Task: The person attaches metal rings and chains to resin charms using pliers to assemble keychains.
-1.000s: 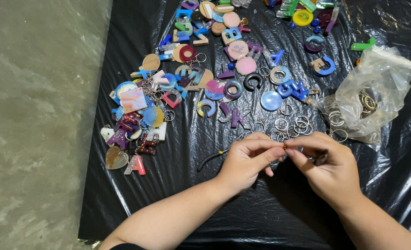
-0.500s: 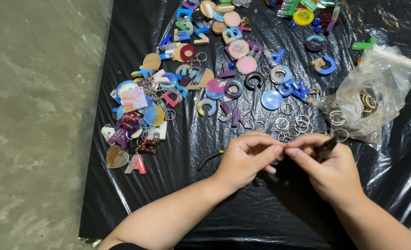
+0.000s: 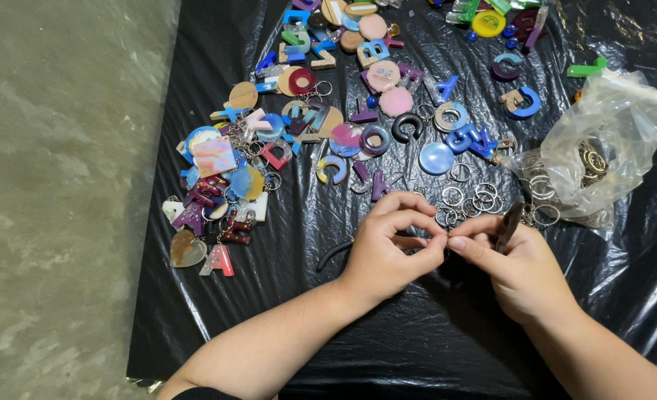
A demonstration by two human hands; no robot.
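Two hands, one clear bag

Counts from the head view:
- 2 bare hands – left hand, right hand
- 1 black crinkled plastic sheet as work surface
- 1 clear plastic bag with metal rings inside; number inside can't be told
- roughly 10 loose silver metal key rings beside the bag – overlapping, not exact
- 1 amber heart-shaped resin charm
- 1 round pale-blue resin disc
- several dozen coloured resin letter and shape charms; too tangled for an exact count
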